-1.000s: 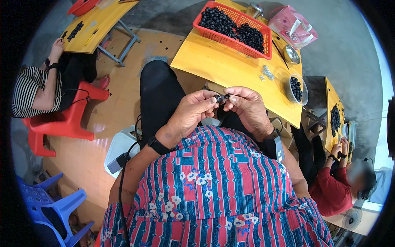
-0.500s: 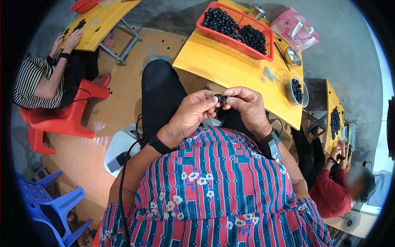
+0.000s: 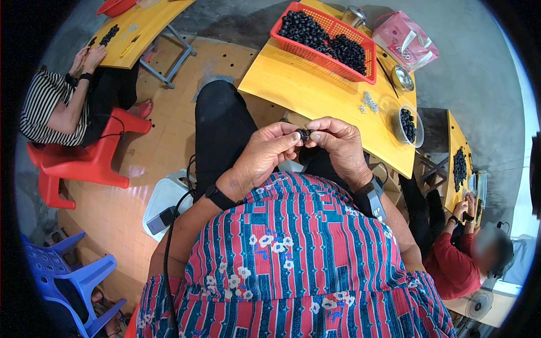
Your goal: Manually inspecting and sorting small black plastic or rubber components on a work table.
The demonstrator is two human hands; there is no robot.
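Note:
A small round black part (image 3: 304, 134) is pinched between my two hands above my lap. My left hand (image 3: 266, 151) grips it from the left with thumb and fingers. From the other side, the thumb and forefinger of my right hand (image 3: 339, 147) close on the same part. My fingertips hide much of it, so its exact kind cannot be made out. Beyond my hands, a red plastic basket (image 3: 293, 46) on the yellow table (image 3: 282, 73) holds two heaps of black ring-like parts (image 3: 304, 29). Small silvery pieces (image 3: 369, 102) lie loose on the tabletop.
At the table's right stand a clear tub (image 3: 418, 138) of black parts, a metal bowl (image 3: 402, 78) and a pink bag (image 3: 403, 42). One person (image 3: 59, 107) sits at a table on the left, another (image 3: 456, 256) on the right. A blue chair (image 3: 84, 281) stands lower left.
My hands stay almost in place, with the black part turned slightly between my fingertips. The person on the right has shifted their hands a little.

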